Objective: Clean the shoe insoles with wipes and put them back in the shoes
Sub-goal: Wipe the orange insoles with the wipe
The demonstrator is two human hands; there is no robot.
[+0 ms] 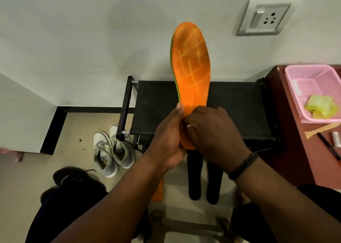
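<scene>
An orange insole (192,67) stands upright in front of me, its heel end between my hands. My left hand (167,141) grips the heel from the left, thumb on its edge. My right hand (212,135) presses a white wipe (190,126), mostly hidden under its fingers, against the lower part of the insole. A second orange insole (158,193) and two black insoles (195,178) lie on a pale surface below my arms. A pair of white and grey sneakers (112,148) stands on the floor at the left. A black shoe (73,176) sits by my left knee.
A black fabric shoe rack (239,106) stands against the wall behind the insole. At the right, a dark red table (295,150) carries a pink basket (313,77) with crumpled yellow-green wipes (321,106), plus pens. A wall socket (263,18) is at upper right.
</scene>
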